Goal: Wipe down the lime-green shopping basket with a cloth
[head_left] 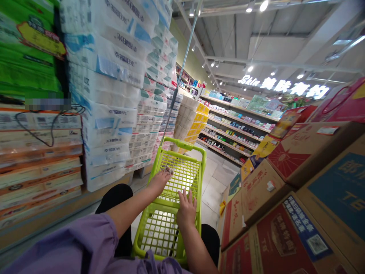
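A lime-green plastic shopping basket with lattice walls stands between my knees, its green handle at the far end. My left hand reaches over the basket's upper lattice. At its fingertips is a small brown-and-whitish thing, too small and blurred to name; the fingers look closed around it. Close to the basket's right side is my right hand, its fingers spread and holding nothing. Whether it touches the lattice I cannot tell. The lower lattice section shows the pale floor through its holes.
Tall stacks of wrapped tissue packs rise on the left. Printed cardboard cartons are piled along the right. Tiled floor runs between them toward shelves of small boxed goods. A thin metal pole rises beyond the basket.
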`<state>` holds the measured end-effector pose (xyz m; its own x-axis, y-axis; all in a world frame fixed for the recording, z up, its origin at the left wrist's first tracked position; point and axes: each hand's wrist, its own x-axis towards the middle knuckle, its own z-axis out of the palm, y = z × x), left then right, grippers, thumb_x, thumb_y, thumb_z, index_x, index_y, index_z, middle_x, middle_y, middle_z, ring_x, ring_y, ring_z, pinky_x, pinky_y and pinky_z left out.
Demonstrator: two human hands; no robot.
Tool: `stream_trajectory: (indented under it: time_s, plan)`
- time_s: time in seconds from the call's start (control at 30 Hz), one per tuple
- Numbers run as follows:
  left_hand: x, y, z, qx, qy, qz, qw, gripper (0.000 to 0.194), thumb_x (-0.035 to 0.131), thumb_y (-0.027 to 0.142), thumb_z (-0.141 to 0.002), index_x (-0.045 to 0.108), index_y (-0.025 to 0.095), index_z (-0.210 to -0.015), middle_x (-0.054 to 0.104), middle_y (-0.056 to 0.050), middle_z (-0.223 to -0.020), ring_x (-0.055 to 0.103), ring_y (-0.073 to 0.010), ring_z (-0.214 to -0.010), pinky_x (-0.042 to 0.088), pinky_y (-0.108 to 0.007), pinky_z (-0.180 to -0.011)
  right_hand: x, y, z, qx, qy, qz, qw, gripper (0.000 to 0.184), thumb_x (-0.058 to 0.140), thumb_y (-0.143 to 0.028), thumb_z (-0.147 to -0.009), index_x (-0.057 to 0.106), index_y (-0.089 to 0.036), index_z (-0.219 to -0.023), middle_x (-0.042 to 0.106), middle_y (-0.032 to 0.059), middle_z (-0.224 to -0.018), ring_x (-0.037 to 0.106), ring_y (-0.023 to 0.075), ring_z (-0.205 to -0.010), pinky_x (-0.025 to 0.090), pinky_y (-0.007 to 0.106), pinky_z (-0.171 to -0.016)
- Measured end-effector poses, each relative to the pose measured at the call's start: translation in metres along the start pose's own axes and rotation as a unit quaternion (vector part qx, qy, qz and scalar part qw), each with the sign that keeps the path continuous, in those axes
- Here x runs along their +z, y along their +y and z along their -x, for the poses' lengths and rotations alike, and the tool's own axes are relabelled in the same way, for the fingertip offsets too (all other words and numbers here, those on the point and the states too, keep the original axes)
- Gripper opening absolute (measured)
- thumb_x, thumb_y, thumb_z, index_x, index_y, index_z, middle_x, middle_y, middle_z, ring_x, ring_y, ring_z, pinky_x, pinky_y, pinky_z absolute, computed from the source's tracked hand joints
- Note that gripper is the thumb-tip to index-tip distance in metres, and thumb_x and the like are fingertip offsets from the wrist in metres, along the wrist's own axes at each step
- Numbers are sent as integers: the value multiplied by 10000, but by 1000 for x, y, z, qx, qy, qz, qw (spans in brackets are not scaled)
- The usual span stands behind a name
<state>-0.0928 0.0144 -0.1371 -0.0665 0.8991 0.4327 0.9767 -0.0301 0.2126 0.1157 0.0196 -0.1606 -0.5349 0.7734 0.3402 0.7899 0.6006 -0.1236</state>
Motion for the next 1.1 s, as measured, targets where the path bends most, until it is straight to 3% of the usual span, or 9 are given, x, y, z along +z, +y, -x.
stream_trajectory:
  time_s: [0.27,0.4,0.5,0.57,0.7,0.87,0.97,1.1]
  plan:
    - [-6,4,28,1,-32,8,999,632,407,-29,-765,485,225,-1339,512,-71,-1395,436,-221,-1302,343,-414,-1088,2,1,-1,-3,1,9,1000,760,466,9,-668,490,-322,-1352,395,-3,-1476,269,270,-1401,186,444,-1096]
    - [-10,-1,22,-22,-9,73,997,643,372,-29,-770,478,230,-1348,511,-45,-1400,448,-188,-1296,358,-395,-1094,1,2,-1,-1,6,20,1000,757,471,9,-673,490,-328,-1351,393,7,-1478,275,260,-1400,189,436,-1099]
    - [-13,-6,11,-82,40,80,993,644,338,-33,-786,424,170,-1391,483,-91,-1420,425,-192,-1318,349,-391,-1107,3,2,-1,5,7,13,1000,763,458,19,-671,483,-309,-1359,385,8,-1482,254,264,-1408,189,442,-1104]
    - [-12,-7,6,-96,40,63,993,668,366,-48,-756,425,153,-1390,468,-118,-1428,401,-216,-1337,320,-421,-1124,4,2,-2,9,7,13,1000,774,446,30,-666,480,-308,-1361,377,-1,-1486,249,266,-1409,199,442,-1102]
    - [-4,1,12,-55,-14,40,998,667,405,-58,-719,491,170,-1340,484,-131,-1411,399,-237,-1338,298,-466,-1126,7,3,-2,8,7,20,1000,786,437,38,-666,472,-316,-1367,385,-9,-1483,249,267,-1409,202,447,-1101]
    - [-3,10,26,-5,-29,47,998,663,442,-42,-720,498,213,-1329,511,-95,-1392,444,-223,-1299,344,-436,-1100,4,2,-1,9,8,19,1000,784,419,46,-667,479,-309,-1364,377,5,-1486,247,277,-1409,211,462,-1097]
    - [-14,3,14,-1,-19,59,998,696,431,-61,-705,479,205,-1346,515,-92,-1389,455,-205,-1289,362,-392,-1090,2,1,-1,11,11,18,1000,788,432,45,-657,485,-311,-1358,383,3,-1483,261,274,-1404,217,456,-1097]
    - [-30,-10,-19,-51,15,21,998,690,427,-47,-722,443,187,-1372,484,-108,-1415,419,-209,-1321,335,-406,-1107,4,2,-2,14,13,15,1000,779,464,28,-649,495,-309,-1351,401,4,-1472,267,267,-1403,229,445,-1095]
